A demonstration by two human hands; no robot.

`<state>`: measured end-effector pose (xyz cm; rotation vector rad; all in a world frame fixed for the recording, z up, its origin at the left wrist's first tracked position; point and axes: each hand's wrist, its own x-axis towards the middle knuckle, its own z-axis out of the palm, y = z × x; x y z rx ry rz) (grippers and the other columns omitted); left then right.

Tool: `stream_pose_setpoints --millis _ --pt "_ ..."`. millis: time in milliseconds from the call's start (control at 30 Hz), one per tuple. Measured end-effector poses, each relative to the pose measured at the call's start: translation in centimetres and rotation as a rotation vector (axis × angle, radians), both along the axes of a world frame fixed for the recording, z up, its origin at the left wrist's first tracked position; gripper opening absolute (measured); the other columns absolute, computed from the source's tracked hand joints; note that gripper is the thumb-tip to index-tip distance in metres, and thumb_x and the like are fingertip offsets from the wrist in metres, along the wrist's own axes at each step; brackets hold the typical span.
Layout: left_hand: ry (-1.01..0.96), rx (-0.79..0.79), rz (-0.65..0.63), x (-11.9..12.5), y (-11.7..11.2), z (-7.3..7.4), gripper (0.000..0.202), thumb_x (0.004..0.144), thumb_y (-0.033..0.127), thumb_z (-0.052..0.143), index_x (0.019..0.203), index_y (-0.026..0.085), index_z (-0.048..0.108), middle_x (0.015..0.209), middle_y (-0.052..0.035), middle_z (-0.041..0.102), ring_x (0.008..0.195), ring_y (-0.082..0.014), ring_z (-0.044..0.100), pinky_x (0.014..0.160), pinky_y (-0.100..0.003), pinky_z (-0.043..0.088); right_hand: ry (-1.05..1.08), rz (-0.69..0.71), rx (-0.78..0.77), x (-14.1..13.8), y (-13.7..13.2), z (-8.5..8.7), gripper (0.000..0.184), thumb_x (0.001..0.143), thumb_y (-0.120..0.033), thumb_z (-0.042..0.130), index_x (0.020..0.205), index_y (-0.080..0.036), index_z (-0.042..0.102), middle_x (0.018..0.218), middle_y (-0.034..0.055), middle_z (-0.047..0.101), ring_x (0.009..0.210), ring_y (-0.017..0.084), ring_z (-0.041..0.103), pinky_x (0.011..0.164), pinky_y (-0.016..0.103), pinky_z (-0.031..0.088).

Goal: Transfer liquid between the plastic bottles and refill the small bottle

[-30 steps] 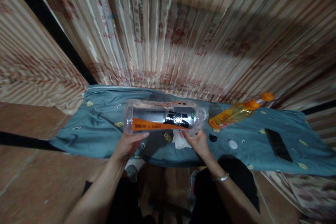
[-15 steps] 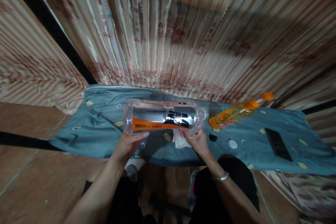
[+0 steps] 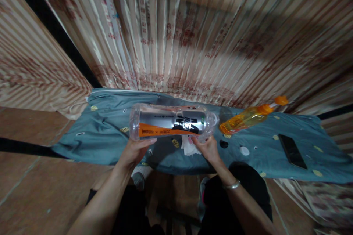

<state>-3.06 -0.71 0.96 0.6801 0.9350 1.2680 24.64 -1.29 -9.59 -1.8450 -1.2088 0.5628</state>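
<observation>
A large clear plastic bottle (image 3: 165, 121) with a silver, orange and black label lies sideways between my hands, its neck to the right. At the base end, my left hand (image 3: 138, 150) grips it from below, thumb along the near side and the other fingers hidden behind. My right hand (image 3: 206, 148) holds the shoulder near the neck, its fingers partly hidden under the bottle. Below the bottle, by my right hand, a crumpled white tissue (image 3: 190, 147) shows. Whether that hand also touches the tissue, I cannot tell.
Right of the bottle lies a dish soap bottle (image 3: 244, 119) with yellow liquid and an orange cap. Near it are a small black round piece (image 3: 224, 144), a white disc (image 3: 244, 150) and a phone (image 3: 292, 151). A teal cloth (image 3: 107, 132) covers the surface; a striped curtain (image 3: 171, 44) hangs behind.
The printed label looks turned slightly between the frames, as if the bottle has rolled a little. Both hands stay in almost the same place.
</observation>
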Motion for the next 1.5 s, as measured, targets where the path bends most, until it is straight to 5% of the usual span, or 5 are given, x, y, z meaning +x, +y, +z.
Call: stream_pose_setpoints --millis 467,933,1333,1500 --pt "-0.038 -0.024 0.011 0.09 -0.06 0.23 0.043 0.041 0.013 0.099 0.079 0.019 0.079 0.101 -0.0111 0.086 0.116 -0.0437 0.077 0.105 -0.056 0.061 0.010 -0.018 -0.002 -0.06 -0.02 0.23 0.054 0.059 -0.071 0.080 0.082 -0.024 0.067 0.080 0.0163 0.083 0.078 0.039 0.080 0.067 0.047 0.064" --pt "-0.037 -0.032 0.020 0.03 -0.03 -0.14 0.049 0.040 0.014 0.100 0.085 0.021 0.081 0.094 -0.0080 0.086 0.115 -0.0428 0.078 0.105 -0.057 0.061 0.005 -0.004 -0.014 0.03 0.01 0.02 0.052 0.060 -0.069 0.078 0.083 -0.023 0.067 0.081 0.0161 0.082 0.078 0.039 0.080 0.066 0.047 0.063" --pt "-0.010 -0.011 -0.001 0.04 -0.10 0.29 0.039 0.040 0.019 0.102 0.072 0.021 0.079 0.079 -0.0037 0.084 0.100 -0.0384 0.082 0.097 -0.050 0.066 -0.009 0.001 -0.012 0.10 -0.02 0.08 0.052 0.061 -0.068 0.079 0.083 -0.022 0.068 0.080 0.0161 0.082 0.078 0.039 0.080 0.067 0.046 0.063" --pt "-0.012 -0.007 0.006 0.02 -0.04 0.01 0.042 0.041 0.019 0.102 0.076 0.021 0.080 0.091 -0.0061 0.087 0.104 -0.0405 0.082 0.101 -0.055 0.065 -0.004 -0.007 0.007 0.12 -0.02 0.02 0.053 0.061 -0.068 0.081 0.083 -0.022 0.070 0.080 0.0146 0.083 0.077 0.038 0.080 0.067 0.046 0.064"
